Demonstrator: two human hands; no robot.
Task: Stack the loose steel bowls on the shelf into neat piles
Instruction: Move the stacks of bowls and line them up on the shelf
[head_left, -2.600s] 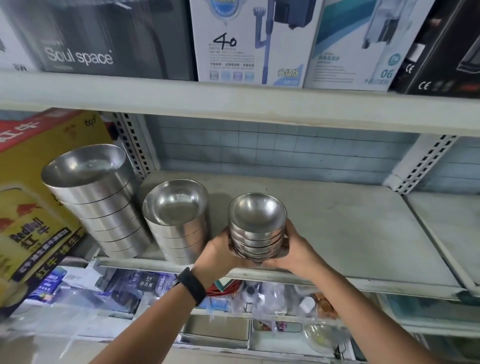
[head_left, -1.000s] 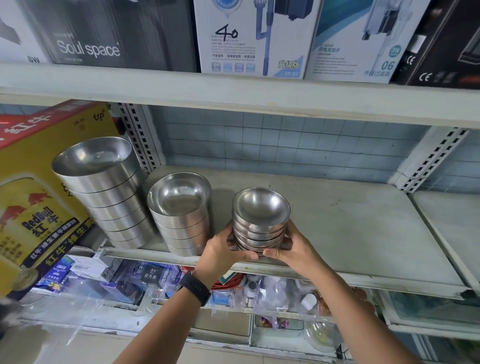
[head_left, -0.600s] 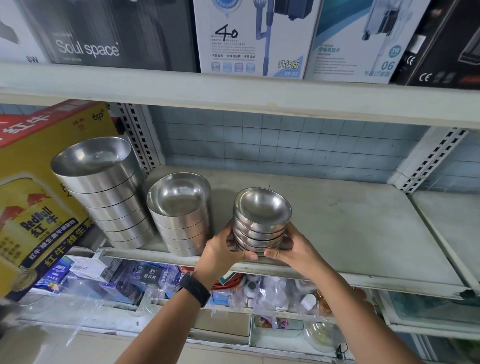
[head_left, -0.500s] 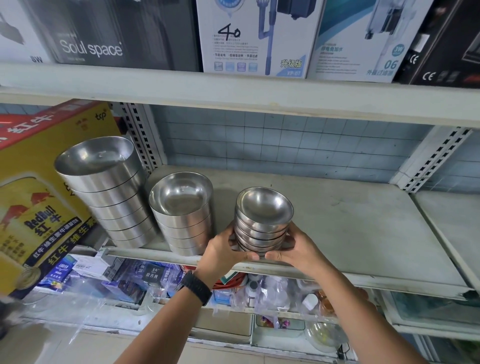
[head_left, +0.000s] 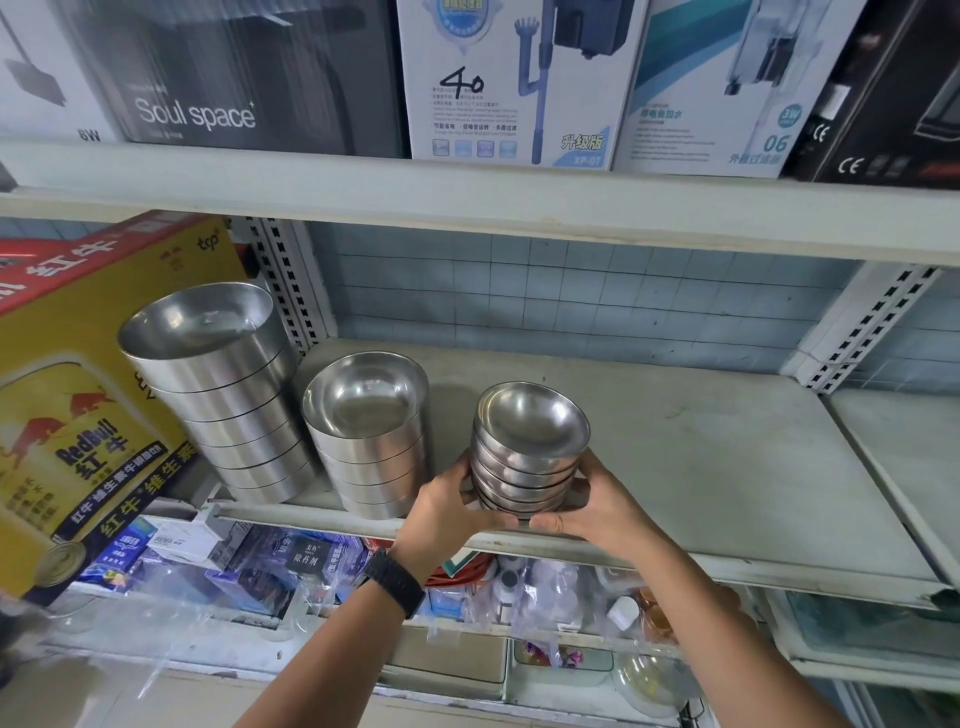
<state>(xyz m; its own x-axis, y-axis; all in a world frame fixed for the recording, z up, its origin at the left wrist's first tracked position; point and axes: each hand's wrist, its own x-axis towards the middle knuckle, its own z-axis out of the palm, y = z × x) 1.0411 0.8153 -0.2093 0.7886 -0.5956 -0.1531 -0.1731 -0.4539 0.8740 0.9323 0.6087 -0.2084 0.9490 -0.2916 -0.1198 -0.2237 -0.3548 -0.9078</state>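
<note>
Three piles of stainless-steel bowls lined a pale grey, scuffed metal shelf board while a person worked on the smallest. The small stack of shallow, round, flared-rim steel bowls, several nested one inside another, sat at the board's front edge. The mirror-bright hollow of its top bowl was tipped slightly toward the camera. The left hand wrapped the small stack's left flank and the right hand its right flank. Fingers were curled round the lower bowls, and the two thumbs nearly met across the front. The thumbs hid the base, so whether it rested fully on the board could not be told. A black ribbed wristband circled the left wrist, below the small stack.

Just left of the small stack, and apart from it, stood the middle pile of wider, straight-walled brushed-steel bowls, its sides forming a smooth banded cylinder. Further left of the small stack rose the tallest pile of the broadest straight-walled steel bowls, in front of a glossy yellow cardboard carton printed with red bulls.

Behind the small stack ran a wall of small, matt blue-grey square tiles, with a white perforated steel upright to its left. Above the small stack, on a higher shelf, stood a white cardboard box hand-marked "40" and a dark box lettered "Soul space". Below the small stack lay crinkled clear plastic packets.
</note>
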